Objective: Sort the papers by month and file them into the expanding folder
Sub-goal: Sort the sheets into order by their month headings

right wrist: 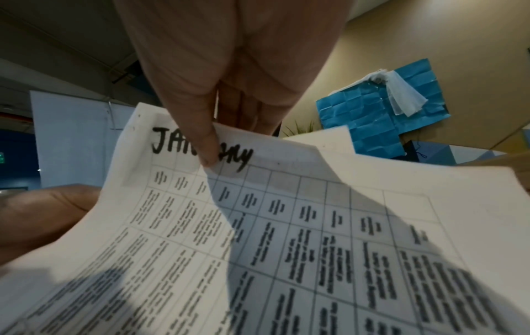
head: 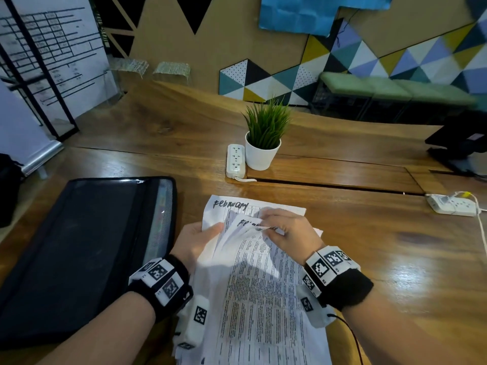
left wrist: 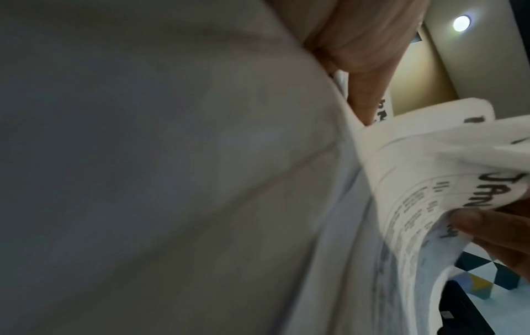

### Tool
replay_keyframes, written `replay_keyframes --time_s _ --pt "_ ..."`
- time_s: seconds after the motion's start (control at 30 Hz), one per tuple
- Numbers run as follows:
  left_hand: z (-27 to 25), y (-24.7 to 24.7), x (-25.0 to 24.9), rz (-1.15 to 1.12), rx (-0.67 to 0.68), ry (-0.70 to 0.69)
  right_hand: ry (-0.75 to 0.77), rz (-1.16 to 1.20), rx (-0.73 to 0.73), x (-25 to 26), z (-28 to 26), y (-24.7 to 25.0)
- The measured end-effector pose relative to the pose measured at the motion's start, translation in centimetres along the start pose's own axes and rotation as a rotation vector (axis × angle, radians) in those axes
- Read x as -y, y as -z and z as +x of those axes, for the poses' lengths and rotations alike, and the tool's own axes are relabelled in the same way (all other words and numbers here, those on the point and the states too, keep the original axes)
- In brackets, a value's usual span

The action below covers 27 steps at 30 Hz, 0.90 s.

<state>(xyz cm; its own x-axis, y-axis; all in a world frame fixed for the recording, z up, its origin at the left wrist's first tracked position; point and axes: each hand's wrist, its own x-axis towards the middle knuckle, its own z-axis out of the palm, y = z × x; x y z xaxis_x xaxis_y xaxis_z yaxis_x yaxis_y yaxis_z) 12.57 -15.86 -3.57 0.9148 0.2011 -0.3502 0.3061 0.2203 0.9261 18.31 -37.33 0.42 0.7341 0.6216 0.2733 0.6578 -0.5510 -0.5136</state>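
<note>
- Head view: white printed table sheets (head: 259, 291), handwritten "February" headers, fanned; left hand (head: 196, 239) grips left edge.
- Right hand (head: 286, 230) pinches a "January" sheet (right wrist: 286, 226).

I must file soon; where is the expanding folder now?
In the head view, the expanding folder lies on the wooden table, left of the papers, beside the left hand.

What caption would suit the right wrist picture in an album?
Right hand pinches a sheet headed January, lifting it from the stack of papers.
</note>
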Motion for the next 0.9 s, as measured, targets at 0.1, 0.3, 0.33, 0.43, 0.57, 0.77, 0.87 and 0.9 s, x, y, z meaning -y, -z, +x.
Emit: replay_keyframes --time_s 0.1,0.3,0.33,0.43,0.57,0.77,0.87,0.9 --pt "0.5 -0.3 -0.1 0.049 -0.044 -0.029 -0.004 -0.022 -0.021 0.3 0.6 0.0" --pt "-0.2 -0.6 -0.5 0.087 0.011 -0.108 -0.005 -0.018 -0.039 0.3 0.4 -0.1" --pt "-0.4 -0.7 -0.5 0.089 0.022 -0.133 -0.001 -0.017 -0.049 0.1 0.1 -0.2" --pt "-0.9 -0.5 -0.3 0.076 0.090 -0.162 0.004 -0.030 -0.100 -0.4 -1.0 -0.3" --pt "-0.9 0.2 0.2 0.013 0.140 -0.134 -0.002 -0.122 -0.117 -0.5 -2.7 -0.6" --pt "-1.6 0.4 2.1 0.195 0.127 -0.267 -0.255 0.120 0.007 0.3 -4.4 0.4" --pt "-2.5 -0.7 3.2 0.175 0.183 -0.232 -0.144 0.054 -0.016 -0.1 -5.1 0.7" --pt "-2.9 -1.0 3.3 0.202 0.207 -0.235 -0.066 0.027 -0.029 -0.4 -5.5 0.6"
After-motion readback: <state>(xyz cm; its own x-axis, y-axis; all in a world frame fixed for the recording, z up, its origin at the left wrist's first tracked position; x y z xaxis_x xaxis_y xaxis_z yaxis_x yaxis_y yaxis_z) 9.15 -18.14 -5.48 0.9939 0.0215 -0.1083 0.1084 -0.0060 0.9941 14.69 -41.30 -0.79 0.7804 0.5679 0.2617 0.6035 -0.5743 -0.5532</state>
